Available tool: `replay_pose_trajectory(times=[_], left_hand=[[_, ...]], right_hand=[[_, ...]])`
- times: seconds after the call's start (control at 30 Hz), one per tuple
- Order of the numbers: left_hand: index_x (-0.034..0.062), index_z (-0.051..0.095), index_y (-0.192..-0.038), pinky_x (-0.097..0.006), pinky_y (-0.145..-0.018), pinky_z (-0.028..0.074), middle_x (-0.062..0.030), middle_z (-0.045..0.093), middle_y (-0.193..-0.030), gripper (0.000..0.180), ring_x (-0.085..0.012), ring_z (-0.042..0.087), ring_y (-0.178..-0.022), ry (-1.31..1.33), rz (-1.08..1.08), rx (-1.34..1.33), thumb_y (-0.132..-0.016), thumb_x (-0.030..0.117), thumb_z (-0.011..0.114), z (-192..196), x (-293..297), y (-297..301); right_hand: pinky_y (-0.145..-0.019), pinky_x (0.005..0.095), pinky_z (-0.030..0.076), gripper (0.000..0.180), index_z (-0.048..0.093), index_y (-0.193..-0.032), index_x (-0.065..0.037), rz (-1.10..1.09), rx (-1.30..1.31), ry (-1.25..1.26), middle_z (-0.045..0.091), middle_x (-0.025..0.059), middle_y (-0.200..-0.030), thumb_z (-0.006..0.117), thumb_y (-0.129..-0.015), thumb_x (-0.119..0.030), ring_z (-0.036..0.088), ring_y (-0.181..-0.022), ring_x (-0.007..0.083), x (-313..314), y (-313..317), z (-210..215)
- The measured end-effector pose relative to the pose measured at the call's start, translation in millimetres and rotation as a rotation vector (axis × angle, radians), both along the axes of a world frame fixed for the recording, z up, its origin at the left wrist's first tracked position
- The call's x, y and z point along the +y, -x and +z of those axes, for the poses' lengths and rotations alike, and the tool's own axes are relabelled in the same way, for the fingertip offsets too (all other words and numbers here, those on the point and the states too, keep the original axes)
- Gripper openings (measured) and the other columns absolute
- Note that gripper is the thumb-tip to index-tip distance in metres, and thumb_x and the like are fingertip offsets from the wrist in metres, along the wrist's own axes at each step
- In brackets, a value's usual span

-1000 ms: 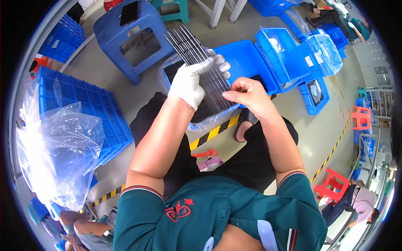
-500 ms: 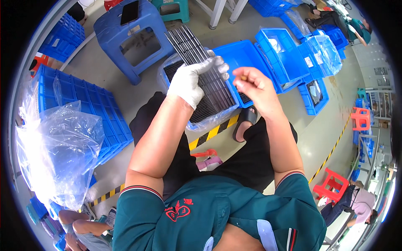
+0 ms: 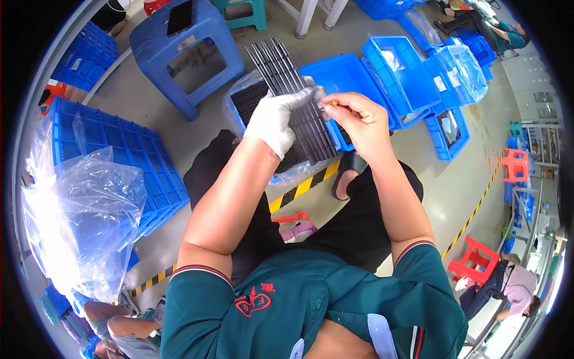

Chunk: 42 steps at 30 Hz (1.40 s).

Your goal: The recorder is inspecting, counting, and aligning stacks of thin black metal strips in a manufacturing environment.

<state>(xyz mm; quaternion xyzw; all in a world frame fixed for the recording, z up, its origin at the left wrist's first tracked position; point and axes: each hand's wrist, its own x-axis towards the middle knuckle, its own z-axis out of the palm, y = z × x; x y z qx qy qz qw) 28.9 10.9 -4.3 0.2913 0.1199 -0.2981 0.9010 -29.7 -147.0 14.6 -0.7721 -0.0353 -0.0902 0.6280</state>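
My left hand [image 3: 276, 122], in a white glove, is closed around a bundle of slim dark rods [image 3: 281, 67] that lie side by side and slant over an open bin. Bare and ungloved, my right hand [image 3: 360, 122] pinches a tiny yellowish piece [image 3: 333, 103] between thumb and fingertips, at the right edge of the bundle close to the left fingers. What the small piece is, I cannot make out. Below the bundle, a plastic-lined bin [image 3: 238, 90] is filled with more dark rods in rows.
A blue stool [image 3: 146, 45] with a dark phone [image 3: 180, 18] on it stands at the far left. Blue bins [image 3: 335, 75] sit to the right. Stacked blue crates [image 3: 110, 134] and clear plastic film [image 3: 89, 203] are on the left. People sit around the edges.
My right hand has moved left, bringing the small piece to the edge of the bundle. The left hand and rods have shifted slightly right.
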Motion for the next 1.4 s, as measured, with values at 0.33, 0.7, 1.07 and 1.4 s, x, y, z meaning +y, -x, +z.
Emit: replay_pose_trajectory(times=[0.33, 0.7, 1.07, 1.4], left_hand=[[-0.0012, 0.063, -0.103, -0.037, -0.08, 0.055, -0.014, 0.068, -0.096, 0.017, -0.0244, 0.067, -0.089, -0.048, 0.03, 0.001, -0.086, -0.003, 0.061, -1.4, -1.9, 0.1], [0.0003, 0.058, -0.098, -0.036, -0.072, 0.054, -0.0132, 0.063, -0.088, 0.018, -0.0253, 0.064, -0.08, -0.028, 0.08, -0.041, -0.083, -0.009, 0.06, -6.7, -5.9, 0.2], [0.001, 0.059, -0.096, -0.035, -0.07, 0.053, -0.0118, 0.063, -0.086, 0.016, -0.0241, 0.064, -0.079, -0.05, 0.101, -0.014, -0.082, -0.007, 0.062, -5.0, -3.2, -1.2], [0.0014, 0.058, -0.095, -0.035, -0.068, 0.051, -0.0107, 0.062, -0.084, 0.017, -0.0228, 0.062, -0.075, -0.101, 0.141, -0.021, -0.081, -0.008, 0.061, -7.6, -8.6, -1.1]], right_hand=[[-0.066, 0.0248, 0.052, 0.017, 0.073, -0.098, -0.008, -0.063, -0.112, 0.262, 0.071, 0.0071, -0.088, 0.073, -0.081, -0.005, 0.067, -0.078, 0.0138, 5.9, -0.4, 0.9], [-0.064, 0.0345, 0.049, 0.012, 0.068, -0.082, -0.01, -0.05, -0.594, 0.892, 0.066, 0.003, -0.079, 0.075, -0.072, -0.012, 0.061, -0.072, 0.0239, 14.1, -3.7, 2.6], [-0.064, 0.0356, 0.048, 0.012, 0.066, -0.081, -0.011, -0.09, -0.571, 0.835, 0.066, 0.0037, -0.078, 0.074, -0.072, -0.012, 0.062, -0.072, 0.024, 17.6, -6.3, 0.9], [-0.059, 0.0355, 0.043, 0.013, 0.061, -0.074, -0.01, -0.098, -0.632, 0.929, 0.064, 0.0034, -0.071, 0.074, -0.072, -0.013, 0.06, -0.066, 0.0233, 12.4, -11.0, -8.1]])
